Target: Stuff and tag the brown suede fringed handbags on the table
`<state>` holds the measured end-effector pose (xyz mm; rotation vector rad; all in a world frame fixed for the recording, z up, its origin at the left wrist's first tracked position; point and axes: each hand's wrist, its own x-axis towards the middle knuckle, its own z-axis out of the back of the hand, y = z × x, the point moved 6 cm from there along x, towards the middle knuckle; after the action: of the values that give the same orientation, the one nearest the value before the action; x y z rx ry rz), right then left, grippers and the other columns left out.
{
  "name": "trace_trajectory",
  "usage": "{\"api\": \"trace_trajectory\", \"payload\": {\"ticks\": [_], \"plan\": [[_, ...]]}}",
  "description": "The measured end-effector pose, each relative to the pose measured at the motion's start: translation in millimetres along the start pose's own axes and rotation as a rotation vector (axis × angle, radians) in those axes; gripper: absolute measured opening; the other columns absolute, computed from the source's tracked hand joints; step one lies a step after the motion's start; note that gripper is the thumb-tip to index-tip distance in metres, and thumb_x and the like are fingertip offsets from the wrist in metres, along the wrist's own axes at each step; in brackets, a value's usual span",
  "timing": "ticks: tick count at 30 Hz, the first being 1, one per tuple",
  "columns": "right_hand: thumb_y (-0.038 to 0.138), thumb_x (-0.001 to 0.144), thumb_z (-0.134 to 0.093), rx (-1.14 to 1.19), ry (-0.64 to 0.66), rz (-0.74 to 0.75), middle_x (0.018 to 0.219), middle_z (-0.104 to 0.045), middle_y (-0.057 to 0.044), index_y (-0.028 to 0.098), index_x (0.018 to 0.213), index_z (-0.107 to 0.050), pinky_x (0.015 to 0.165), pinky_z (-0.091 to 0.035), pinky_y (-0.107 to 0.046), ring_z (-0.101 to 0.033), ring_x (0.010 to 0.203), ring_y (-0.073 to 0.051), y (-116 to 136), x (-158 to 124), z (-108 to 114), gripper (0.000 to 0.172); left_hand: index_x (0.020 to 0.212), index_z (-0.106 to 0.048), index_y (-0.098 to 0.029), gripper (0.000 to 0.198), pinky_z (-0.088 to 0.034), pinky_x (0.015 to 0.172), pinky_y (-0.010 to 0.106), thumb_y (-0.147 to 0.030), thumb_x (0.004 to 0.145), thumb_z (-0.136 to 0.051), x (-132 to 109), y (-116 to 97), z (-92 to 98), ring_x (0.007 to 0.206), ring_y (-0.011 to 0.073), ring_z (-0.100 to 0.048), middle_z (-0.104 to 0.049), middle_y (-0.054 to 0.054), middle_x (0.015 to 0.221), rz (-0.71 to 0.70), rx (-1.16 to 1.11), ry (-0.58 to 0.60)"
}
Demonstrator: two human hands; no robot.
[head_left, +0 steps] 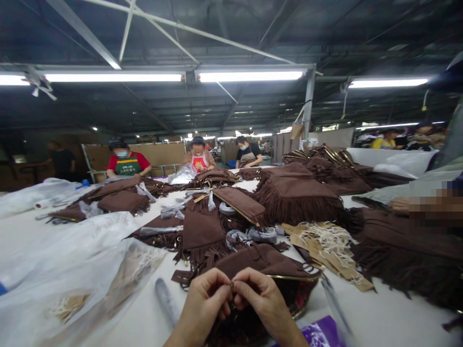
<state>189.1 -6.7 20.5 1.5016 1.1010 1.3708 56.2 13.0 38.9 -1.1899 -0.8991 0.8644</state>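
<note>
My left hand [204, 299] and my right hand [261, 300] meet at the bottom centre, fingertips pinched together on a small metal fitting [232, 286] of a brown fringed suede bag [267, 264]. The bag lies open under my hands on the white table [379, 313], its gold-edged rim toward the right. Both hands are closed in a pinch. The small part between the fingertips is mostly hidden.
Piles of brown fringed bags [296, 195] cover the table. Tan paper tags with white strings [327, 246] lie at the right, clear plastic bags [87, 270] at the left. A purple item [320, 332] sits by my right wrist. Three masked workers [198, 156] stand at the far side.
</note>
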Motion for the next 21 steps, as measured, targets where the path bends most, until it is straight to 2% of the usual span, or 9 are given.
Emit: {"api": "trace_trajectory", "payload": {"ticks": [5,11,21], "plan": [[0.053,0.078,-0.072,-0.017,0.008,-0.012,0.055,-0.064,0.002,0.016,0.073,-0.068,0.053,-0.048,-0.021,-0.059,0.05,-0.012,3.4,-1.5,-1.4,0.038,0.076,-0.051,-0.019,0.015,-0.04,0.045,0.018,-0.03,0.074,-0.061,-0.9,-1.0,0.2,0.046,0.0093,-0.052,-0.058,-0.004,0.059,-0.061,-0.026,0.02],[0.041,0.081,-0.068,-0.045,0.042,-0.007,0.057,-0.063,0.002,0.016,0.072,-0.066,0.053,-0.048,-0.022,-0.058,0.051,-0.012,5.0,-1.8,-2.8,0.027,0.078,-0.05,-0.019,0.011,-0.039,0.045,0.018,-0.026,0.076,-0.059,-0.8,-0.1,-0.1,0.048,0.0093,-0.052,-0.057,-0.005,0.061,-0.09,-0.023,0.03],[0.018,0.083,-0.055,-0.34,0.102,0.188,0.059,-0.054,0.004,0.019,0.065,-0.058,0.056,-0.039,-0.021,-0.052,0.055,-0.011,17.3,-2.9,-5.7,0.018,0.073,-0.047,-0.02,0.007,-0.035,0.044,0.017,-0.02,0.072,-0.055,-4.0,-6.6,-2.8,0.048,0.0074,-0.041,-0.046,-0.007,0.059,-0.119,0.06,0.02]]}}
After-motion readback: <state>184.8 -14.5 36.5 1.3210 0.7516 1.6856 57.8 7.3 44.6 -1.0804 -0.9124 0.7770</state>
